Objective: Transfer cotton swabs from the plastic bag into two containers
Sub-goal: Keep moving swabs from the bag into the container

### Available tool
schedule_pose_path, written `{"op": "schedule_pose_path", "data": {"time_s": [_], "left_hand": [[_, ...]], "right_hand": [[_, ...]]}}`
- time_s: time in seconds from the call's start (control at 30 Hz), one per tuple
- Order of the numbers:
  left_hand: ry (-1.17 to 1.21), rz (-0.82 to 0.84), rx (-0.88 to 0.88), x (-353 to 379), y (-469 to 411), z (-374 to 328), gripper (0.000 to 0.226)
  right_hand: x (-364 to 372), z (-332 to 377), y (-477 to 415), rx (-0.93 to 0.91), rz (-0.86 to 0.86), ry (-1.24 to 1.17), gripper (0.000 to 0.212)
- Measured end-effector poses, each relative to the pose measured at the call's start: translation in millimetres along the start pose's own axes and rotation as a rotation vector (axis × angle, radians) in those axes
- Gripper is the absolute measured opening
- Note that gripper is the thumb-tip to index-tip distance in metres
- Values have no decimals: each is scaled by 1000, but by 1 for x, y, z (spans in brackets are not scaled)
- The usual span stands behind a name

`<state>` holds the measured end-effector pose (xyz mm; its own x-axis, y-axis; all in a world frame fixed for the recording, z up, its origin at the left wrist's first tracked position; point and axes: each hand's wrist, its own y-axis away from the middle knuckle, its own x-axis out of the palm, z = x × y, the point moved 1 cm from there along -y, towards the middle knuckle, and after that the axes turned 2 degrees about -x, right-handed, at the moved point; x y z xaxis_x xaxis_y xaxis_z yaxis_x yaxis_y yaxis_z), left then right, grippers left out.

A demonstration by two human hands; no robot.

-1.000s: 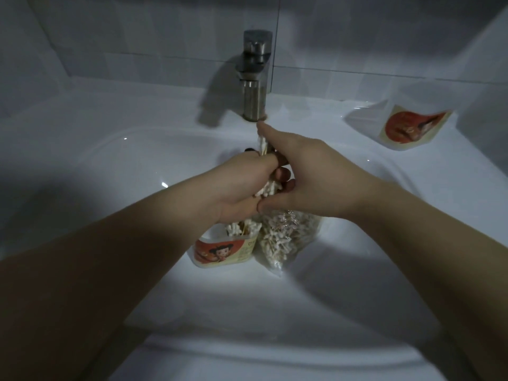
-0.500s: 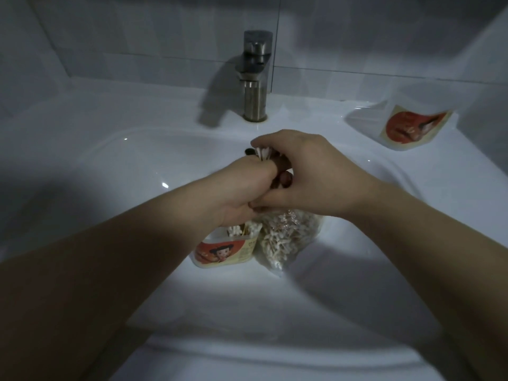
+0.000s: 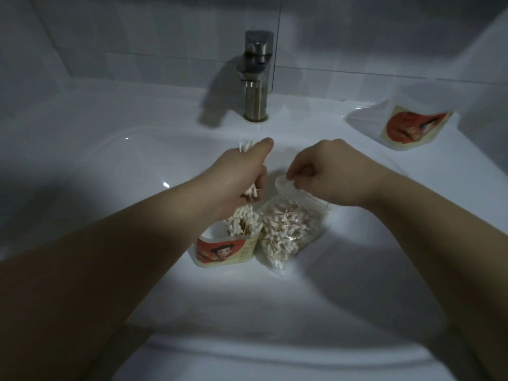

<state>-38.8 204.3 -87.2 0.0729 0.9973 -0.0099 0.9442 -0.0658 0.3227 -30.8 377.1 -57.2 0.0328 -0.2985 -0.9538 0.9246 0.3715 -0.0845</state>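
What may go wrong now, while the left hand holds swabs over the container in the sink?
1. The left hand grips a loose bundle of cotton swabs above the container; some could slip and fall into the sink basin.
2. The right hand only pinches the plastic bag by its mouth; if it tips, swabs may spill out.

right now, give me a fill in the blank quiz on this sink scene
The left hand grips a bundle of ____.
The right hand pinches the mouth of the ____.
The second container lies on the sink ledge, right of the ____.
Missing: cotton swabs; plastic bag; faucet.
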Motion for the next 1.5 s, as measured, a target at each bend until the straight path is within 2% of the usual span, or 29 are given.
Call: {"op": "schedule_pose_path", "data": {"time_s": [0.1,0.17,0.23,0.33,0.4,0.47,0.53,0.6,0.7,0.8,0.9,1.0,1.13,1.23,1.33,1.5], "left_hand": [[-247,-71,156,-2,-1,2,34],[-399,-63,258,-3,0,3,28],[-471,-33,250,-2,2,4,28],[-562,-31,235,-2,2,6,29],[-588,-23,239,-3,1,5,29],[-573,17,192,-4,2,5,31],[-518,56,118,-3,3,8,23],[-465,97,68,-2,3,9,13],[-364,138,26,0,3,7,14],[-292,185,33,3,4,5,19],[-280,223,48,6,5,7,19],[-290,211,58,7,6,6,19],[-312,183,58,5,6,5,16],[-334,170,63,4,5,6,10],[-366,177,76,5,5,7,13],[-358,152,96,4,6,6,11]], "right_hand": [[9,-2,-2,19,128,52,17],[11,-4,-4,55,101,46,11],[12,-6,-5,78,67,3,5],[12,-8,-3,47,155,45,16],[12,-7,-1,4,190,76,30],[12,-5,-2,-18,170,110,48],[12,-4,-3,-7,156,137,58],[13,-1,-1,-15,192,121,52],[13,4,2,-55,275,79,26],[13,3,3,-41,322,43,20],[18,0,1,-28,347,119,21],[21,0,-1,-60,297,209,29],[19,2,-1,-70,306,220,26],[20,2,0,-78,338,233,30],[20,1,0,-83,332,248,34],[16,2,0,-141,210,267,39]]}}
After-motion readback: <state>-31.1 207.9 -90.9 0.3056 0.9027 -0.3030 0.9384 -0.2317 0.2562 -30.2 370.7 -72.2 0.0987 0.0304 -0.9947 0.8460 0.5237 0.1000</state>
